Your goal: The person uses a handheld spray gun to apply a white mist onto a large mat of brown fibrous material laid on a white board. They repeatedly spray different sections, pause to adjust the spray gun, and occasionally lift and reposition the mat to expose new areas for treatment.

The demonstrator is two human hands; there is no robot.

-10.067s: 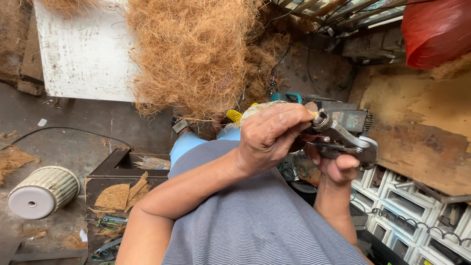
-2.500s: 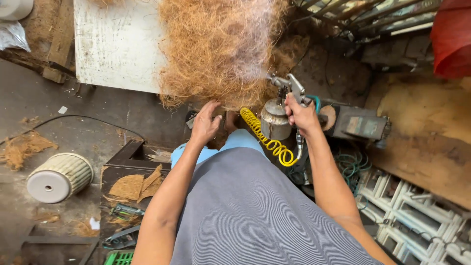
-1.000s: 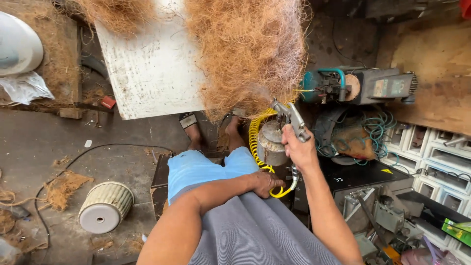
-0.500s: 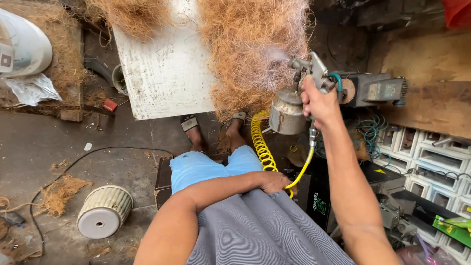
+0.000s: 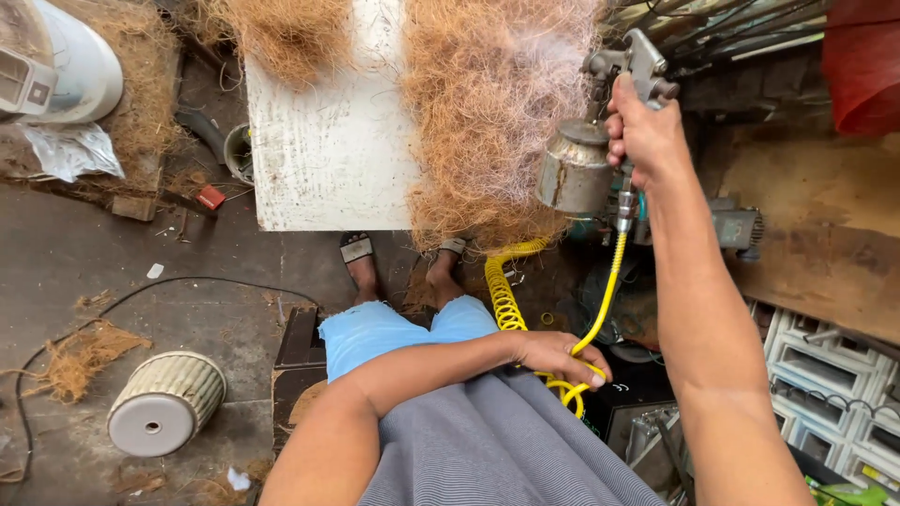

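My right hand [image 5: 647, 136] grips a metal spray gun [image 5: 623, 66] with a grey metal cup [image 5: 572, 173] hanging under it, raised beside a mass of brown coconut fibre [image 5: 492, 112] that lies on a white board [image 5: 328, 155]. A faint mist shows over the fibre near the nozzle. A coiled yellow air hose [image 5: 506, 300] runs from the gun's base down to my lap. My left hand [image 5: 553, 356] rests across my grey shirt and holds that hose near its loops.
A ribbed cylindrical filter [image 5: 167, 417] lies on the concrete floor at lower left, with a black cable and loose fibre [image 5: 80, 361] nearby. White plastic crates [image 5: 825, 375] stand at the right, a motor unit [image 5: 736, 230] behind my right arm, a red object [image 5: 862, 56] top right.
My right hand has lifted the spray gun higher and closer to the fibre. My left hand came off the fibre and moved to my lap, onto the hose.
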